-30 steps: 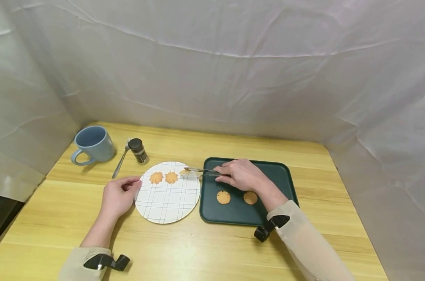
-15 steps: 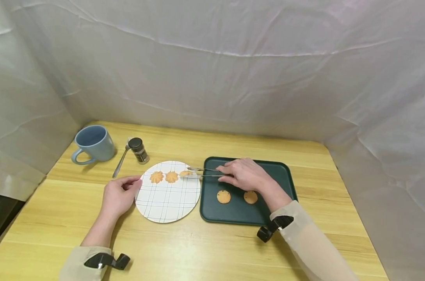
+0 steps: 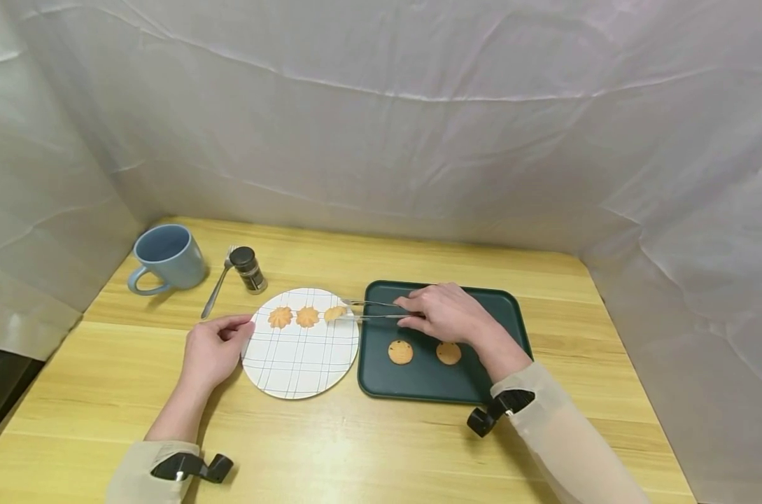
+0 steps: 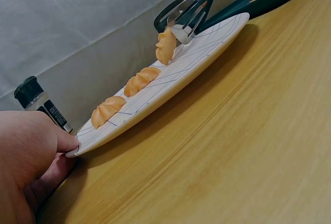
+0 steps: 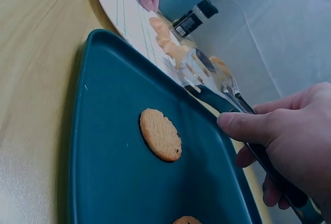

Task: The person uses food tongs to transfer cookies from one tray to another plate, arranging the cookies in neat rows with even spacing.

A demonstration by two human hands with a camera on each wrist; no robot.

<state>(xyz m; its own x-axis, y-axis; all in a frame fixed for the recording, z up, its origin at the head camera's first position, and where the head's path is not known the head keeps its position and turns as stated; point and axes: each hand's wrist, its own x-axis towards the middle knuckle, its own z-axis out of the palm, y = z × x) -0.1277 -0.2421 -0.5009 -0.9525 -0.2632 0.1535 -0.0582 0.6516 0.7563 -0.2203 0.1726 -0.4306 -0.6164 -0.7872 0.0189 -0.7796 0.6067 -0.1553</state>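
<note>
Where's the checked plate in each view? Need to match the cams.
Head: plate just left of and below centre.
Left wrist: plate runs diagonally, lower left to upper right.
Right wrist: plate at upper left, slanting down rightward.
Shared landmark: dark-lidded jar, in all three views.

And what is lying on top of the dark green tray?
At least two round cookies lie on the dark green tray. What lies under the right hand and forearm, if anything, is covered.

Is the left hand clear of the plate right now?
No, in the left wrist view the left hand pinches the plate at its rim.
</note>
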